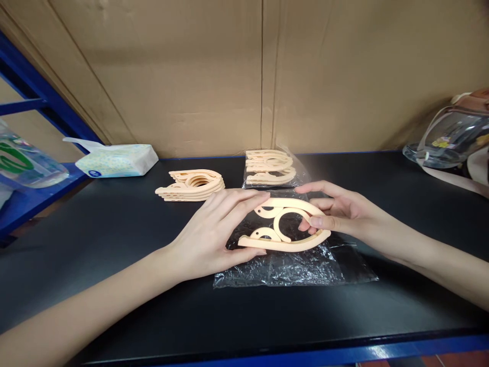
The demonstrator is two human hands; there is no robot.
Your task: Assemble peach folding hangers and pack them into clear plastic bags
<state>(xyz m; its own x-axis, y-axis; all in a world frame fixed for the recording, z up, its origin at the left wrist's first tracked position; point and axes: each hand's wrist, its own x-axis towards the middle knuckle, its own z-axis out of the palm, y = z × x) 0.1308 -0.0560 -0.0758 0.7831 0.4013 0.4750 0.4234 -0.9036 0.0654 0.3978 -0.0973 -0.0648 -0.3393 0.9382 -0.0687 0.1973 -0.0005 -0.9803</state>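
Note:
A cream plastic folding hanger (pixel 296 245), folded into a loop, is between my two hands. My right hand (pixel 340 211) pinches its rounded end, with the thumb on top and fingertips showing through the loop. My left hand (pixel 217 229) spans the two-armed end, with fingers on the far arm and thumb by the near arm. Beneath the hanger lies a crinkled clear plastic bag (pixel 275 272). Left of my left hand is a stack of folded hangers (pixel 191 191). More hangers (pixel 269 168) rest on clear plastic behind my hands.
A tissue pack (pixel 118 160) sits at the back left of the black table (pixel 114 239). At the left edge, a bottle with a green label (pixel 23 158) stands near a blue metal frame (pixel 38 102). On the right is a clear jug with a strap (pixel 454 135). Cardboard (pixel 183 76) walls the back.

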